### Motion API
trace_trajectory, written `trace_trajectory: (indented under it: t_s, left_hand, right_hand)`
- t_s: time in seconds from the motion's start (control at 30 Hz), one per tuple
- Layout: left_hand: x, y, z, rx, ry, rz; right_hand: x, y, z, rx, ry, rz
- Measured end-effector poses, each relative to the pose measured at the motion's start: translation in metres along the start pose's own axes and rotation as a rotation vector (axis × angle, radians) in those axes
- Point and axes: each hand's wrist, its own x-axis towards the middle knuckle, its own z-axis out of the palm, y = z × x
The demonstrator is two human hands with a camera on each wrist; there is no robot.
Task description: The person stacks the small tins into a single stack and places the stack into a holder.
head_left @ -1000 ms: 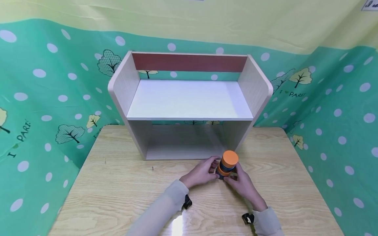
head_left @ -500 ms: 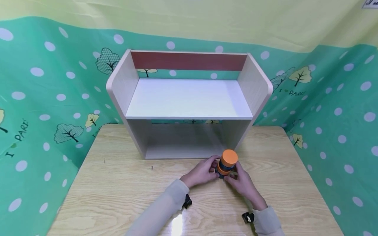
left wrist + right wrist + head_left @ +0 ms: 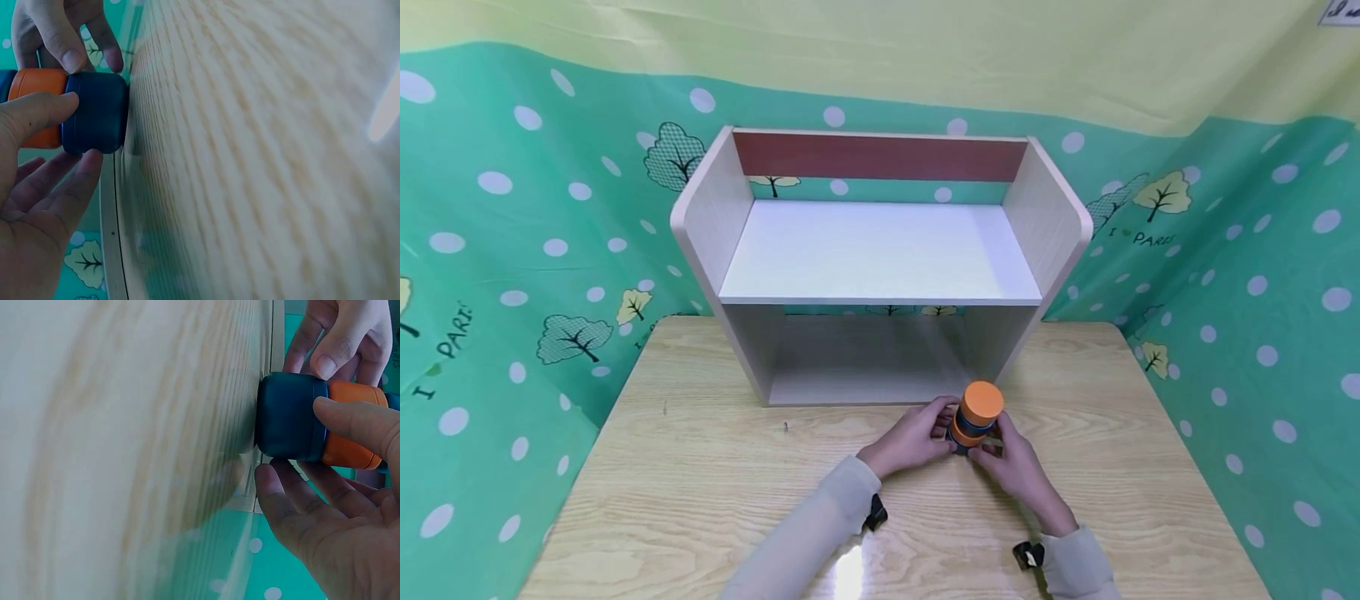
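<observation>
Pale grey long sleeves [image 3: 805, 533]; small black blocks [image 3: 876, 512] beside both cuffs [image 3: 853, 485]; bare hands [image 3: 912, 438].

Right hand [image 3: 340, 528] grips a dark blue piece [image 3: 287, 417] butted against an orange piece [image 3: 345, 450], thumb at the seam. Left hand [image 3: 357, 330] opposite, thumb tip at blue's edge. Blue end meets wood-grained tabletop [image 3: 125, 425]; dotted green cloth [image 3: 278, 565] beyond.

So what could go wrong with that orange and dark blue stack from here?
The left grip and right grip hold the stack low, so its orange top might topple if the pieces are loose. The shelf stands close behind, so pushing forward could knock the stack against it.
</observation>
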Motion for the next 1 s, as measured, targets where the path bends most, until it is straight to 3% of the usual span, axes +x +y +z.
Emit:
trace_trajectory:
  t_s: [1.0]
  left_hand:
    - [-0.0001, 0.0031, -0.0010, 0.002, -0.013, 0.001]
  right_hand:
    - [0.0014, -0.0017, -0.0012, 0.011, -0.003, 0.031]
